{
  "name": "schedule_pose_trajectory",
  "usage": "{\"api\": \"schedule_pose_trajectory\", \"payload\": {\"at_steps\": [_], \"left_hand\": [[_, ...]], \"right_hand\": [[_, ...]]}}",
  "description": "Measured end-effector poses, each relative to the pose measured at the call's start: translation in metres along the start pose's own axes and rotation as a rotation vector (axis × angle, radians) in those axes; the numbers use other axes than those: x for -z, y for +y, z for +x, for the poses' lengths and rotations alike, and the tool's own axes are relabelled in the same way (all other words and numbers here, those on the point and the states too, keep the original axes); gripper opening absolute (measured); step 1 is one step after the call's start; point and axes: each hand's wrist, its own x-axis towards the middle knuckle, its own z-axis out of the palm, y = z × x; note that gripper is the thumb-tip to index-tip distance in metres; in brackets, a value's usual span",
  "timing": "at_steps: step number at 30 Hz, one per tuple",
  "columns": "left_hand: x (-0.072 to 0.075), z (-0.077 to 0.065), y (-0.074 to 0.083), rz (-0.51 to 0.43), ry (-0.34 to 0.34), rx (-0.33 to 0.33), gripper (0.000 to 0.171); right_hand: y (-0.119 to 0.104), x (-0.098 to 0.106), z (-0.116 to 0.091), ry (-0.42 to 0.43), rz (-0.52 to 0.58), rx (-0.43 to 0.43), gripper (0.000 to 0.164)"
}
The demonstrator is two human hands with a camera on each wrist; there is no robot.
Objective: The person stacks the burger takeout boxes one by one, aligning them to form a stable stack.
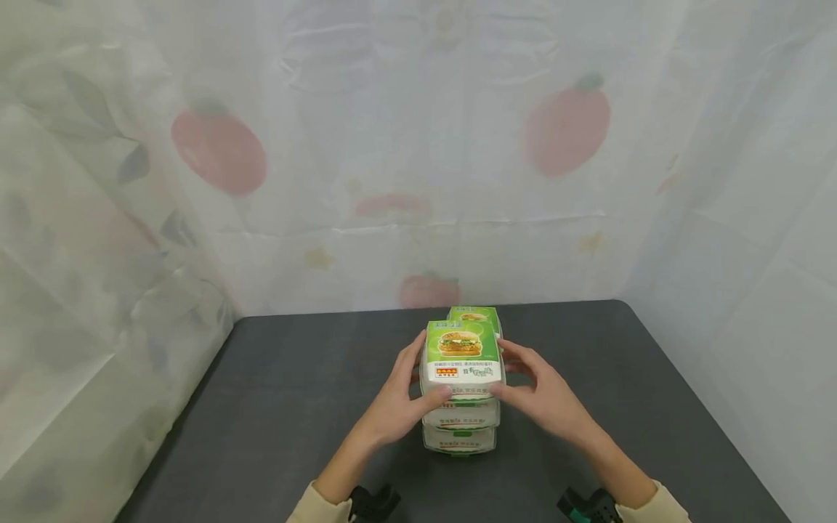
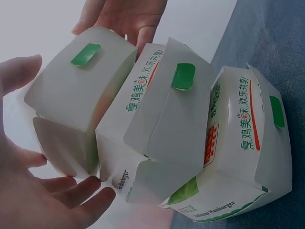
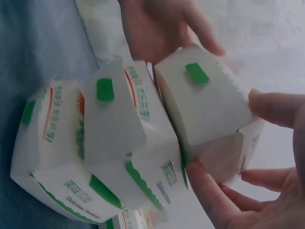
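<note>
Three hamburger boxes stand in a stack in front of me, white with green trim. The top box [image 1: 461, 359] has a burger picture on its lid; the middle box [image 1: 461, 415] and the bottom box [image 1: 460, 439] show their printed fronts below it. My left hand [image 1: 400, 402] holds the top box's left side, thumb at the front edge and fingers along the side. On the opposite side my right hand [image 1: 544, 397] grips the same box, its thumb also in front. In the left wrist view the top box [image 2: 78, 81] sits skewed against the middle box [image 2: 162, 109].
Behind the stack another hamburger box [image 1: 475, 313] shows its green lid, mostly hidden. All stand on a dark table [image 1: 314, 378]. A pale curtain [image 1: 392, 145] with fruit prints hangs at the back, with more sheeting [image 1: 78, 290] along both sides.
</note>
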Motion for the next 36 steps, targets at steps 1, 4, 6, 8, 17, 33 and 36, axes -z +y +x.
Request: {"api": "schedule_pose_trajectory", "payload": {"at_steps": [1, 4, 6, 8, 17, 33, 36], "left_hand": [[0.000, 0.000, 0.000, -0.004, -0.003, 0.005, 0.092], [0.001, -0.001, 0.001, -0.014, -0.012, 0.021, 0.094], [0.001, 0.000, 0.001, -0.014, -0.015, 0.024, 0.094], [0.002, -0.001, 0.001, -0.017, -0.012, 0.030, 0.096], [0.001, 0.001, 0.000, -0.014, 0.008, 0.045, 0.095], [-0.003, 0.000, 0.000, -0.011, 0.002, 0.008, 0.089], [-0.003, 0.000, 0.000, -0.008, 0.000, 0.009, 0.090]], "right_hand": [[0.000, -0.001, -0.001, 0.000, 0.003, 0.003, 0.075], [0.001, -0.004, -0.002, 0.005, 0.015, -0.001, 0.074], [0.001, -0.004, -0.004, 0.012, 0.023, -0.007, 0.074], [0.001, -0.004, -0.004, 0.013, 0.025, -0.015, 0.074], [0.000, 0.007, -0.001, -0.026, -0.001, 0.033, 0.069], [-0.003, 0.036, 0.026, 0.084, -0.199, 0.116, 0.054], [0.000, 0.038, 0.035, 0.124, -0.228, 0.108, 0.053]]}}
